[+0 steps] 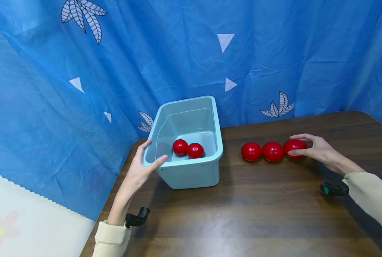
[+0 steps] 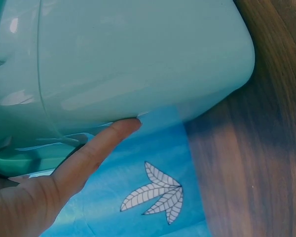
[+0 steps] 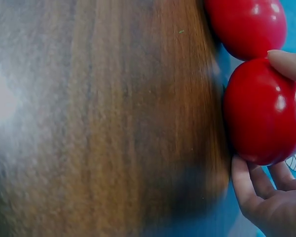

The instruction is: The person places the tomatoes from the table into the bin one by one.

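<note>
Bin (image 1: 191, 175) gripped at its near-left corner by left hand (image 1: 140, 169), fingers spread; rightmost ball (image 1: 293, 146) pinched by right hand (image 1: 320, 151). Counted: one bin, two red balls (image 1: 179, 147) inside, three balls (image 1: 272, 151) on bench (image 1: 242, 210).

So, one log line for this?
left hand: holds light-blue plastic bin; right hand: grips rightmost red ball; in bin: two red balls

My left arm (image 1: 118, 210) comes in from the near left and slants far and rightward, sleeve (image 1: 111, 238) ending below the bare wrist. My left hand (image 1: 138, 170) grips, its thumb (image 1: 158, 162) pointing right, well apart from the extended index finger (image 1: 145, 145). From the near right, my right arm (image 1: 368, 189) reaches leftward; my right hand (image 1: 317, 149) grips, thumb near, fingers (image 3: 242, 185) curved opposite it.
</note>
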A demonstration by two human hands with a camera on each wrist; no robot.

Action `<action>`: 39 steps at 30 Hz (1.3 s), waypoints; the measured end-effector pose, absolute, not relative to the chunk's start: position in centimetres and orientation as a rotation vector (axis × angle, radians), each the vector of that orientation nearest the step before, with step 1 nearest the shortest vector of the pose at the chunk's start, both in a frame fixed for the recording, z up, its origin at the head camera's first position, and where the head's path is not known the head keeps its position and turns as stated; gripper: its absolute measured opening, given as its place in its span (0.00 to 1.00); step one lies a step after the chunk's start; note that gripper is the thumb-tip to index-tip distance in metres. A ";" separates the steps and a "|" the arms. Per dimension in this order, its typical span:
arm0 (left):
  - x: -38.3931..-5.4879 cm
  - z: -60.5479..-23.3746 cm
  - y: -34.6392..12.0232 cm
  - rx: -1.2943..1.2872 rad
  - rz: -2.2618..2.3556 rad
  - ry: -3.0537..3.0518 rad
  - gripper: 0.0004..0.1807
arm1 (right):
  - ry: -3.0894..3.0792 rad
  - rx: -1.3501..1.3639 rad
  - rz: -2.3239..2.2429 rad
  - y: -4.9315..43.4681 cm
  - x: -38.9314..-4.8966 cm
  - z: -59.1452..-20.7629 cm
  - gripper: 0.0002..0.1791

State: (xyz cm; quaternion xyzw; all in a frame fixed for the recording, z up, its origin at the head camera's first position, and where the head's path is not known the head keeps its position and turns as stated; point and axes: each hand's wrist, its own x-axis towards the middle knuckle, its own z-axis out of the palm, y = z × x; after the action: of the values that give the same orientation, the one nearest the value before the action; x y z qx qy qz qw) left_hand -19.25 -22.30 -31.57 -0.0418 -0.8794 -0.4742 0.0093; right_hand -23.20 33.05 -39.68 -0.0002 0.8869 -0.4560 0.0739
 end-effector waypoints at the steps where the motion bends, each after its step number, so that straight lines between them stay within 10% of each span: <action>1: -19.3 -31.6 -22.3 -0.131 -1.482 -2.747 0.50 | 2.663 0.006 -1.374 33.0 -23.2 -39.7 0.43; 21: -19.4 -31.9 -22.5 -0.145 -1.515 -2.722 0.51 | 2.620 0.022 -1.681 31.8 -22.8 -37.5 0.38; 39: -19.4 -31.9 -22.5 -0.173 -1.526 -2.724 0.52 | 2.361 -0.278 -1.973 19.3 -22.1 -28.2 0.38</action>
State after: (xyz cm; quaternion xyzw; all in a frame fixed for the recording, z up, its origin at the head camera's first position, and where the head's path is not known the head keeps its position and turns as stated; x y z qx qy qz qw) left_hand -19.36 -22.53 -31.95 -0.0552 -0.8711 -0.4880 0.0071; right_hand -22.14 19.29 -28.18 -0.0900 0.7639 -0.6385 0.0260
